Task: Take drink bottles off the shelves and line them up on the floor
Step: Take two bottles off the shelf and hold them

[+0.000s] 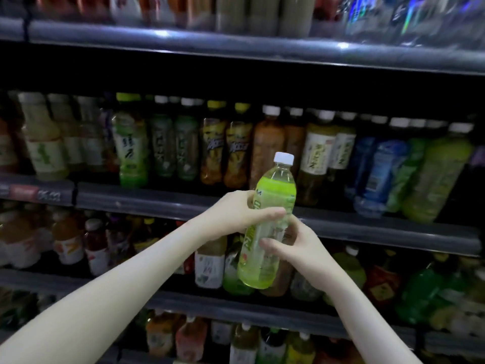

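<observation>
Bottle [267,227], green-labelled with a white cap, sits clear of the shelves [162,200], slightly tilted, in front of the middle rows. Left hand [236,214] grips its upper body, fingers wrapped round. Right hand [296,248] holds the lower body from the opposite side, thumb across the label.

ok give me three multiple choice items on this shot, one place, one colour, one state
1. Where is the green bottle? A) on the top shelf B) held before the shelves C) on the floor
2. Its cap colour? A) red B) black C) white
3. What holds it? A) both hands B) left hand alone C) no hand
Answers: 1 B, it hangs clear of the shelf edges; 2 C, the cap shows white; 3 A, left hand and right hand both grip it.
</observation>
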A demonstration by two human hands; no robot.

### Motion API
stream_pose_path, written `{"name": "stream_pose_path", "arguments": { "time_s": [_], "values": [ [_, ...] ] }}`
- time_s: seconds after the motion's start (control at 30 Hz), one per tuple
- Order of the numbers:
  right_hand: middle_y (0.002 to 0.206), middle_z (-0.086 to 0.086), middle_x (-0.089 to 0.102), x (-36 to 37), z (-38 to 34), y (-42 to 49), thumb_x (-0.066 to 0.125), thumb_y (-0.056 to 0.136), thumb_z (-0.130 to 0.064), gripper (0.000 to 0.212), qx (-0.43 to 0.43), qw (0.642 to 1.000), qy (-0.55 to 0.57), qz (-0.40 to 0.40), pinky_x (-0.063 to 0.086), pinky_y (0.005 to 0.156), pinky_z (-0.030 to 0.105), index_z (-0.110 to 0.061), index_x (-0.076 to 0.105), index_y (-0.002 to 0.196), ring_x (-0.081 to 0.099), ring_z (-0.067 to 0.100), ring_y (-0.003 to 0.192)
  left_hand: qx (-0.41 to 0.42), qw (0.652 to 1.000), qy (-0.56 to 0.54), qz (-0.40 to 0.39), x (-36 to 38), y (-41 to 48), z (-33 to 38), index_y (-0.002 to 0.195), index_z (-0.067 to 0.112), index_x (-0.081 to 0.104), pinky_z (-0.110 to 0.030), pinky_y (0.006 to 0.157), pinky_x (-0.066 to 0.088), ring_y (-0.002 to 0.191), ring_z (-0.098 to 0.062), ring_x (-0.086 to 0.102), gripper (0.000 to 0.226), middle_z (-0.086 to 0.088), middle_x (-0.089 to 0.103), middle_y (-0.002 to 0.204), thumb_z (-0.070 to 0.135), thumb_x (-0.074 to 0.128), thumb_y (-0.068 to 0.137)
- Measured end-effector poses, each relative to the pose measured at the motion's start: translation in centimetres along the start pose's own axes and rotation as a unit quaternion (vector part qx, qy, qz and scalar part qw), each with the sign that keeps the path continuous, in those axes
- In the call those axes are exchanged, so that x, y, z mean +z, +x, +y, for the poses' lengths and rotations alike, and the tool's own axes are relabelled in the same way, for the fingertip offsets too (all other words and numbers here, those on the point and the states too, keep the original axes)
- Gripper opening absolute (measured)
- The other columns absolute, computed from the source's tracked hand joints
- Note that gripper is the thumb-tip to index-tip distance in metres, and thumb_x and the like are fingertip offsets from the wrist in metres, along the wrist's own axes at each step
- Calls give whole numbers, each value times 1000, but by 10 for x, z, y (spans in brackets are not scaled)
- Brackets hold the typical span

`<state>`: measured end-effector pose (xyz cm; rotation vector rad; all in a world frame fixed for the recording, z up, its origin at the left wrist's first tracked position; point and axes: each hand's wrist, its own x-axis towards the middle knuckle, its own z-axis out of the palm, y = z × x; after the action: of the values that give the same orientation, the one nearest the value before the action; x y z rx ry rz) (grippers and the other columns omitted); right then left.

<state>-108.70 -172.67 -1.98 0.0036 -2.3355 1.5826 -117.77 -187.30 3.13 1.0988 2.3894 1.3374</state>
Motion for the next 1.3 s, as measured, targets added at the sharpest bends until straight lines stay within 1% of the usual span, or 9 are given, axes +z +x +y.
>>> {"name": "stream_pose_path", "arguments": {
  "time_s": [0.1,0.2,0.3,0.37,0.6,0.8,1.03,1.17,1.3],
  "values": [
    [104,-24,67,-15,-10,8,80,74,-28,48,-44,996,1,77,51,80,15,-36,56,115,61,-7,97,54,995,53,58,3,18,21,103,38,65,-24,79,50,94,-5,63,57,13,70,99,78,40,73],
    [102,-16,69,-25,-19,17,80,70,-31,49,-73,988,28,134,53,72,16,-32,56,113,64,-4,92,125,982,33,134,4,33,27,102,24,70,-35,82,52,90,-10,64,71,6,72,92,74,23,87],
    [100,-11,70,-39,-26,27,78,64,-35,54,-102,976,35,192,50,63,12,-28,56,113,65,0,86,193,960,70,192,8,52,25,102,24,68,-35,73,53,79,-3,64,37,9,70,88,49,41,97],
    [100,-10,70,-51,-27,33,79,65,-32,52,-117,966,20,228,51,70,14,-25,58,112,66,1,90,227,949,93,198,14,66,26,112,25,64,-31,76,54,84,0,63,22,13,68,95,32,51,96],
    [95,-19,70,-103,-21,27,81,70,-20,43,-128,938,-25,322,51,71,14,-28,60,107,66,-1,88,303,939,67,147,58,104,46,135,26,47,-31,84,54,106,-4,58,40,8,59,123,27,54,96],
    [93,-12,71,-168,-4,-5,80,66,-26,46,-140,898,-42,415,54,72,19,-24,61,107,67,4,89,337,917,92,191,125,128,79,142,24,39,-21,95,42,123,-15,46,49,1,42,139,26,54,95],
    [104,-17,62,-266,31,-30,74,80,-18,48,-182,814,-70,547,50,76,10,-22,50,123,62,-6,94,352,847,260,304,222,179,123,142,24,40,-58,110,23,136,-34,24,71,-16,32,147,37,71,80],
    [106,-17,63,-324,54,-26,74,81,-22,52,-140,842,-97,512,49,82,18,-23,51,127,60,-3,97,311,821,361,316,267,211,139,147,25,29,-59,110,5,141,-34,18,91,-17,27,151,51,73,73],
    [100,-26,61,-350,67,-2,74,82,-23,52,-79,887,-89,446,45,76,17,-36,50,126,58,-6,92,247,821,399,326,283,228,148,148,25,24,-54,112,-8,139,-32,21,84,-19,38,148,57,54,76]
  ]
}}
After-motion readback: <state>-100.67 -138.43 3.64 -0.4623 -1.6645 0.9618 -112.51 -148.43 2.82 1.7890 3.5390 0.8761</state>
